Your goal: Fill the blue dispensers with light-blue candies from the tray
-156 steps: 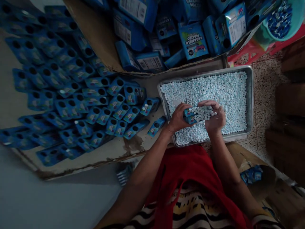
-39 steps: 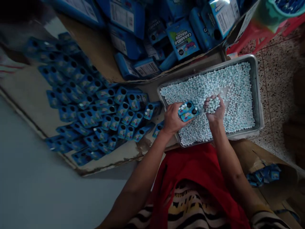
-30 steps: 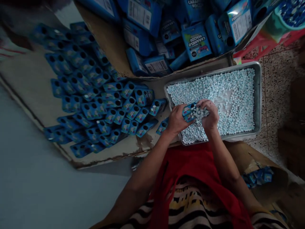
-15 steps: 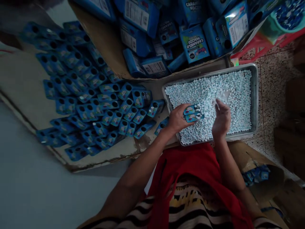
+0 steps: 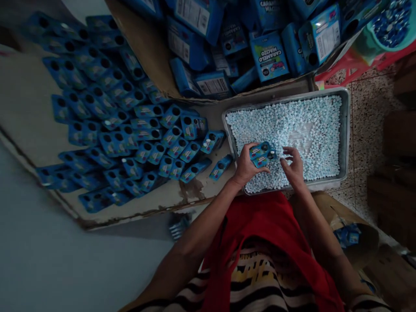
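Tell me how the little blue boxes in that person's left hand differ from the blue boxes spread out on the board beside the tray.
The small boxes in the left hand are held up over the metal tray of pale candies; the boxes on the board lie flat in overlapping rows. The held ones number about two; those on the board number dozens. Both are blue, with round holes in the face.
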Demonstrator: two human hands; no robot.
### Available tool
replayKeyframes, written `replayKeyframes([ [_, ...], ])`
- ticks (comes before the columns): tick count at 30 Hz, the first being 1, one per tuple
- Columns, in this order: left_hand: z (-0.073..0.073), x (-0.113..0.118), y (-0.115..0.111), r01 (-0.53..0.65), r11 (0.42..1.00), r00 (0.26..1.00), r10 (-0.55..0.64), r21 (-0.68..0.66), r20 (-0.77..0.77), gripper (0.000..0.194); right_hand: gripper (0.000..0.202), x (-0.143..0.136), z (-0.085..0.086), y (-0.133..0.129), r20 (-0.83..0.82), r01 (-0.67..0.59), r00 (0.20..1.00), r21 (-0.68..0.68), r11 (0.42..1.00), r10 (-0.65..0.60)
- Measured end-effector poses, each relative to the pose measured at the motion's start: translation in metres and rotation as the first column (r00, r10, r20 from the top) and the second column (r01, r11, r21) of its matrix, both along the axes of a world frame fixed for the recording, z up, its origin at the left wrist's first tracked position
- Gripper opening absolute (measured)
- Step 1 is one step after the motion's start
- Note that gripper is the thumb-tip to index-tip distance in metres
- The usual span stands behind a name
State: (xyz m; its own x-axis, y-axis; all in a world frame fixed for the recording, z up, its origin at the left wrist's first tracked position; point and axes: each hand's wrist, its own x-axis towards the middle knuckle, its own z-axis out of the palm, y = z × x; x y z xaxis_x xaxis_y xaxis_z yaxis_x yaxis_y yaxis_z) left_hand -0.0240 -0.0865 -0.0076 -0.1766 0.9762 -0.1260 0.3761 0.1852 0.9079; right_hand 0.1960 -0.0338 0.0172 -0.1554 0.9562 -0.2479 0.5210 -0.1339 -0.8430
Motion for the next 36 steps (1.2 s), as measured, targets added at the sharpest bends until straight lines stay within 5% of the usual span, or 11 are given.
replayKeyframes([
  [3, 0.0, -0.016, -0.001, 0.196, 0.979, 0.98, -0.197, 0.047, 0.005, 0.122, 0.035, 0.006, -0.009, 0.022, 0.08, 0.009, 0.997, 0.084, 0.996, -0.016],
  [6, 0.006, -0.034, 0.004, 0.331, 0.943, 0.944, -0.33, 0.042, -0.021, 0.084, 0.032, 0.006, -0.012, 0.061, 0.235, -0.107, 0.971, 0.215, 0.971, 0.055],
  [9, 0.012, -0.046, 0.011, 0.327, 0.945, 0.944, -0.326, 0.02, -0.043, 0.053, 0.036, -0.012, -0.014, 0.103, 0.445, -0.337, 0.872, 0.249, 0.908, 0.202],
  [13, 0.017, -0.047, 0.013, 0.237, 0.971, 0.971, -0.238, 0.032, 0.018, 0.043, 0.061, -0.049, -0.016, 0.127, 0.64, -0.511, 0.693, 0.108, 0.853, 0.334],
  [16, 0.021, -0.045, 0.007, 0.126, 0.991, 0.992, -0.127, 0.05, 0.013, 0.042, 0.048, -0.053, -0.003, 0.123, 0.634, -0.51, 0.676, 0.034, 0.86, 0.376],
  [19, 0.02, -0.044, 0.002, -0.034, 0.999, 0.999, 0.033, 0.038, 0.022, 0.055, 0.038, -0.027, 0.025, 0.111, 0.498, -0.453, 0.786, 0.06, 0.889, 0.367],
  [23, 0.016, -0.048, 0.003, -0.186, 0.983, 0.982, 0.186, -0.006, 0.033, 0.051, 0.06, 0.003, 0.054, 0.086, 0.087, -0.545, 0.837, 0.034, 0.838, 0.541],
  [26, 0.022, -0.051, 0.008, -0.24, 0.971, 0.969, 0.24, -0.007, 0.064, 0.04, 0.076, -0.006, 0.046, 0.066, 0.05, -0.588, 0.808, -0.002, 0.809, 0.587],
  [31, 0.054, -0.058, 0.003, -0.258, 0.964, 0.961, 0.25, 0.065, 0.118, 0.032, 0.038, -0.033, 0.023, 0.062, 0.097, -0.51, 0.856, 0.002, 0.86, 0.508],
  [36, 0.101, -0.083, -0.041, -0.371, 0.923, 0.927, 0.375, 0.099, -0.024, 0.034, 0.024, -0.017, 0.051, 0.068, 0.07, -0.455, 0.89, 0.087, 0.886, 0.45],
])
